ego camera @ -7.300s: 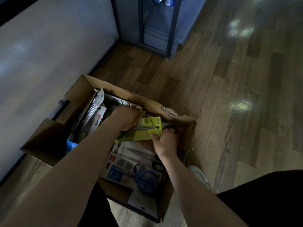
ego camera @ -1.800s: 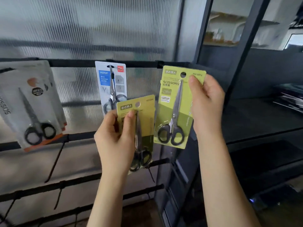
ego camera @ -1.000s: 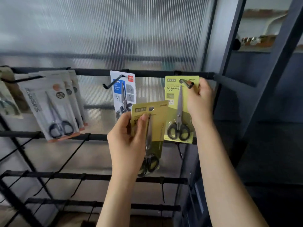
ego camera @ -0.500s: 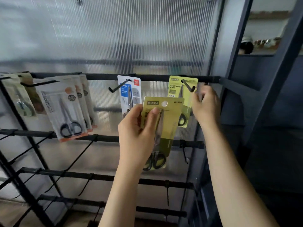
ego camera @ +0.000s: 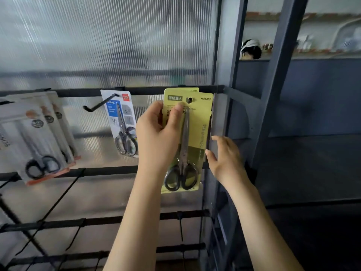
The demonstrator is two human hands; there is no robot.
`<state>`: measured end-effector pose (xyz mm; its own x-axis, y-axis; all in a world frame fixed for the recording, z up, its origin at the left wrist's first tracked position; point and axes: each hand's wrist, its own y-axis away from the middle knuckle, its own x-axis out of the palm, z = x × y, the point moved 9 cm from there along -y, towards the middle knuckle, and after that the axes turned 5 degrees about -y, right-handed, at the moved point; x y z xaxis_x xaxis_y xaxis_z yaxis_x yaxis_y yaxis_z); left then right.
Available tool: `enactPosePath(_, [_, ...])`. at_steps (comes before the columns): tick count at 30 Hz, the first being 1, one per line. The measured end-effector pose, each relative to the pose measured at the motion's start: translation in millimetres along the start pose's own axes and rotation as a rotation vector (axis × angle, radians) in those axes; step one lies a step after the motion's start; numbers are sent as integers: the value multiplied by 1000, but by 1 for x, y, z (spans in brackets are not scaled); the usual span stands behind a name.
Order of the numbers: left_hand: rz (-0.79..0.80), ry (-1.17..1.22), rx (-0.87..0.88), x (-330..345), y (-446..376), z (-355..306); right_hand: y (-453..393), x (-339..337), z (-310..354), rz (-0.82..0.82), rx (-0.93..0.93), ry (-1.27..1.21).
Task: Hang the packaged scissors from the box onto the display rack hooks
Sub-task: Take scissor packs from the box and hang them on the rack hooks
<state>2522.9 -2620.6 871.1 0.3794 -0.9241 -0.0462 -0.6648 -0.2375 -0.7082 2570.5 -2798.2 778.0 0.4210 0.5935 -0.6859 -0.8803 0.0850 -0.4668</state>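
Observation:
My left hand [ego camera: 156, 137] grips a yellow-green pack of black-handled scissors [ego camera: 192, 133] by its upper left part, thumb on the front. The pack's hang hole [ego camera: 189, 99] is at the top rail [ego camera: 152, 91] of the black display rack, in front of another yellow-green pack [ego camera: 193, 90], of which only the top edge shows. My right hand [ego camera: 224, 159] hovers with relaxed fingers at the pack's lower right edge and holds nothing. The box is out of view.
A blue-and-white scissors pack [ego camera: 123, 122] hangs on a hook to the left. Several grey packs with black-handled scissors [ego camera: 37, 141] hang further left. Bare hooks [ego camera: 97, 104] stick out from the rails. A dark metal upright [ego camera: 273, 94] and shelving stand at the right.
My right hand let go of the hung yellow-green pack and dropped lower. My left hand raised its pack up and right, over the hook that carries the first one.

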Motion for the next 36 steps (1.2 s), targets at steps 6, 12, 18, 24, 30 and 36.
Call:
enactPosePath(6, [-12, -8, -62, 8, -4, 18, 2, 6, -4, 11, -1, 17])
enactPosePath(12, [-19, -78, -77, 25, -26, 50, -1, 9, -10, -3, -14, 29])
enactPosePath(18, [3, -190, -109, 40, -55, 77, -1, 14, -14, -18, -22, 26])
enactPosePath(24, [-27, -255, -96, 39, -57, 88, 5, 26, -13, -100, -64, 9])
enactPosePath(30, [-118, -488, 92, 26, 11, 88, 23, 50, -14, -236, -55, 27])
enactPosePath(36, [-89, -567, 88, -2, 107, 127, 64, 104, -16, -222, -27, 3])
